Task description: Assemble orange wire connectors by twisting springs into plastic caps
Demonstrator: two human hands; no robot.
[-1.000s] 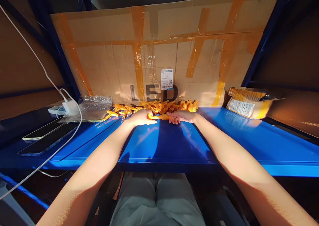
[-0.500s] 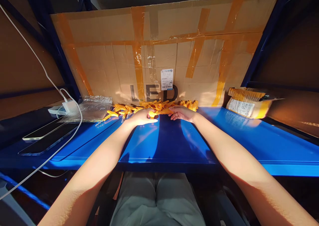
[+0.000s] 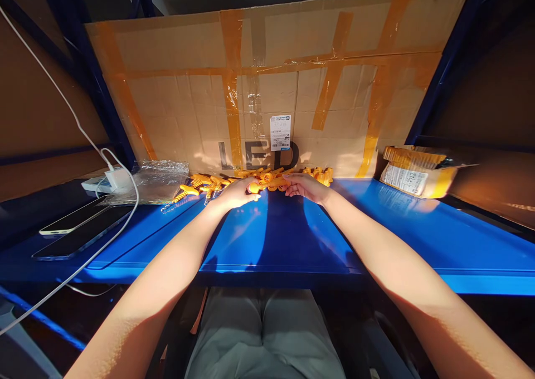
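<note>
My left hand (image 3: pixel 241 195) is closed round an orange plastic piece (image 3: pixel 254 188), whose rounded end shows between thumb and fingers. Facing it, my right hand (image 3: pixel 308 188) has its fingers curled at the end of another orange plastic part (image 3: pixel 277 184). The two parts lie nearly in line, and I cannot tell whether they join. Behind the hands, a heap of similar orange parts (image 3: pixel 264 174) runs along the back of the blue table (image 3: pixel 284 239). Left of my left hand are orange pieces with coiled cords (image 3: pixel 186 192). Upright orange tubes (image 3: pixel 321 176) stand behind my right hand.
A large taped cardboard sheet (image 3: pixel 179 111) closes off the back. On the left lie two phones (image 3: pixel 81 231), a clear plastic bag (image 3: pixel 161 178) and a white charger (image 3: pixel 119 179) with its cable (image 3: pixel 121 231). An opened, labelled package (image 3: pixel 418 173) sits at the right.
The orange piece in my left hand has tilted, and the left fingers have shifted slightly round it. My right fingers have moved a little; the part beside them looks turned. Both forearms stay in place.
</note>
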